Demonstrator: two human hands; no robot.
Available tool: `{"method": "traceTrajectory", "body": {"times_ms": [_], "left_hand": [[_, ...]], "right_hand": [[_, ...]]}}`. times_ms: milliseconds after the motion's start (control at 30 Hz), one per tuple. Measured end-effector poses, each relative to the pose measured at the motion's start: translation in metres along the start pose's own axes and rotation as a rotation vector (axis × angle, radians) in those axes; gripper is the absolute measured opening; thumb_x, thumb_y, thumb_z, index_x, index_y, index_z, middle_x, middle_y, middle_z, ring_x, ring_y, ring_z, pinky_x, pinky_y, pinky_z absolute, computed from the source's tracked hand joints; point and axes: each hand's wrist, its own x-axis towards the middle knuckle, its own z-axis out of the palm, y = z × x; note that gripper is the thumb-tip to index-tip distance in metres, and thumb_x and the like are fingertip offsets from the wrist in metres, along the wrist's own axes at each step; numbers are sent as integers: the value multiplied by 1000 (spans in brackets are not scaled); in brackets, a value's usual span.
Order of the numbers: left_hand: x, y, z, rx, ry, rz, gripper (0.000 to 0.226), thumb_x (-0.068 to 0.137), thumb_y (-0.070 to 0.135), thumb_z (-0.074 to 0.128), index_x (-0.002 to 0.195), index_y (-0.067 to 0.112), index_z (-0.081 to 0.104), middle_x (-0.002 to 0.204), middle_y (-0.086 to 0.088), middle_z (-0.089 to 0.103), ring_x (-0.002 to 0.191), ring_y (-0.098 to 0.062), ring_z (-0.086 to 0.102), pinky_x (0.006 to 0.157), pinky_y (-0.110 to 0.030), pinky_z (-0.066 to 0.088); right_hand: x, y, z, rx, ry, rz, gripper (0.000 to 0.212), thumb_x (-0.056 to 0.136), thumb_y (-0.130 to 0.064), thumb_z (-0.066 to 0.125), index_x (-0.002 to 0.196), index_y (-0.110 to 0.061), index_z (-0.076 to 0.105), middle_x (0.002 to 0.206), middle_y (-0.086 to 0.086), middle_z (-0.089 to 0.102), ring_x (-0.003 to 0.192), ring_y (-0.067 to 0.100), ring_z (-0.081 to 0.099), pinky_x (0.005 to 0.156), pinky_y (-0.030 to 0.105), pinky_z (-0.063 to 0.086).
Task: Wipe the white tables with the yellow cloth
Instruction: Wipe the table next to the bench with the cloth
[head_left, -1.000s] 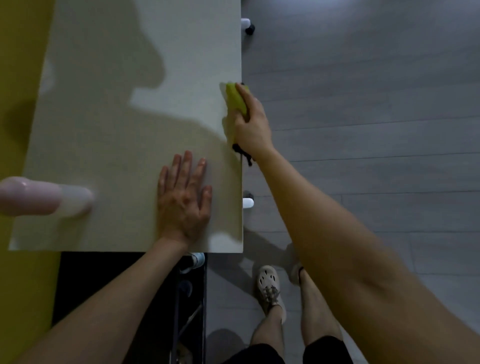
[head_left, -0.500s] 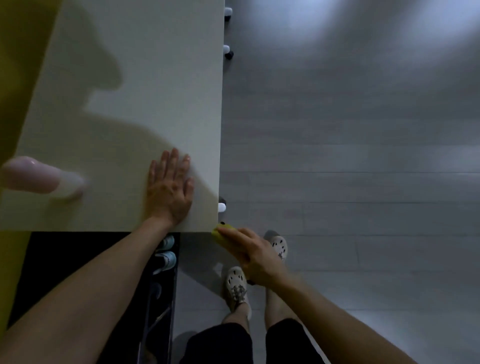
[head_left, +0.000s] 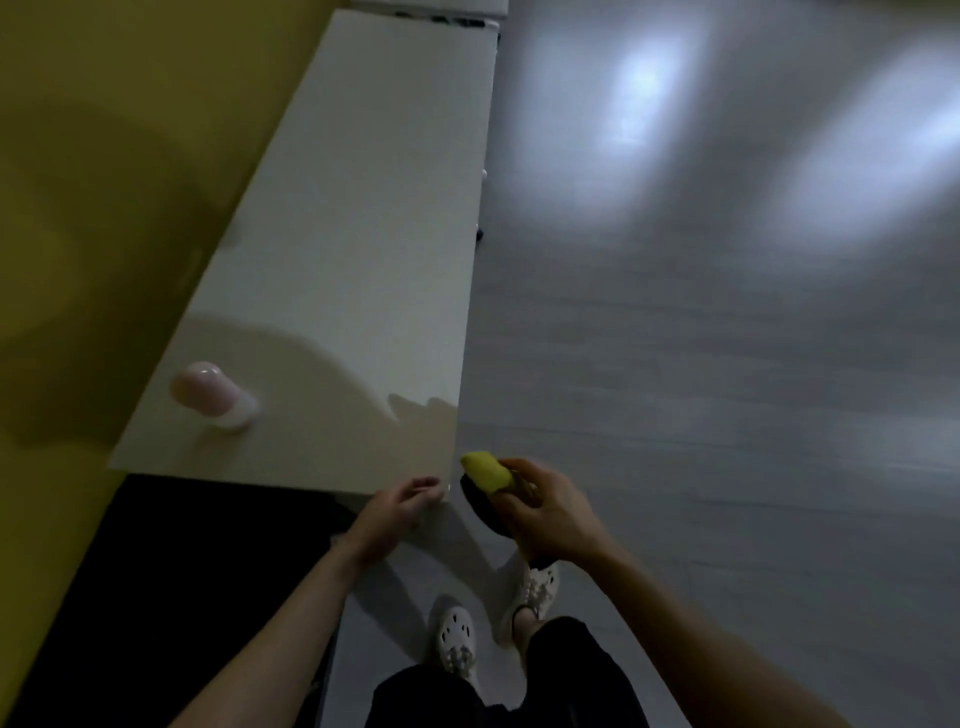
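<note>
A long white table (head_left: 363, 249) runs along the yellow wall, away from me. My right hand (head_left: 545, 512) grips the bunched yellow cloth (head_left: 485, 470) in the air, just off the table's near right corner and above the floor. A dark part hangs under the cloth. My left hand (head_left: 397, 512) hovers off the table at its near edge, with its fingers loosely curled and nothing in them.
A pink and white bottle (head_left: 210, 395) lies on its side on the table's near left part. A yellow wall (head_left: 104, 182) borders the table on the left. A black surface (head_left: 182, 597) lies below the near edge. Grey floor (head_left: 701, 389) spreads to the right.
My left hand lifted off the tabletop and pulled back past the near edge. My right hand drew the cloth down the table's right edge and off its near corner. The view swung up along the table.
</note>
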Motion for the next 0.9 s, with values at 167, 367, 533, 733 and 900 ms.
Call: {"method": "traceTrajectory", "body": {"times_ms": [167, 367, 533, 733, 900], "left_hand": [[-29, 27, -1, -322, -12, 59, 58, 83, 37, 67, 138, 18, 63, 126, -7, 79, 122, -26, 73, 110, -47, 55], [-26, 54, -35, -384, 339, 229, 78, 74, 57, 83, 141, 21, 66, 134, -5, 76, 130, -28, 68, 112, -52, 50], [-23, 80, -50, -307, 700, 226, 28, 91, 11, 87, 110, 10, 66, 104, -7, 78, 104, -26, 76, 78, -25, 60], [-33, 102, -44, -80, 824, 150, 27, 92, 34, 84, 111, 26, 65, 103, 8, 78, 98, -11, 75, 87, -41, 62], [-60, 91, -27, -113, 1003, 85, 22, 100, 41, 78, 109, 28, 62, 99, 18, 72, 93, -5, 72, 80, -37, 57]], "right_hand": [[28, -72, -17, -50, -24, -147, 48, 103, -47, 71, 146, -35, 53, 138, -9, 68, 118, 18, 67, 92, 36, 56], [91, -135, -25, 43, -286, -281, 31, 105, -23, 66, 134, -33, 59, 128, -6, 70, 120, 17, 67, 103, 46, 58], [148, -175, -45, -19, -440, -350, 36, 101, -45, 68, 136, -36, 66, 133, -5, 66, 123, 15, 64, 108, 41, 56], [191, -189, -62, -322, -607, -511, 53, 99, -56, 72, 144, -29, 61, 131, -8, 68, 111, 10, 67, 84, 20, 54], [206, -212, -43, -535, -767, -758, 44, 98, -45, 77, 138, -29, 67, 123, -6, 75, 110, 16, 71, 99, 40, 61]]}}
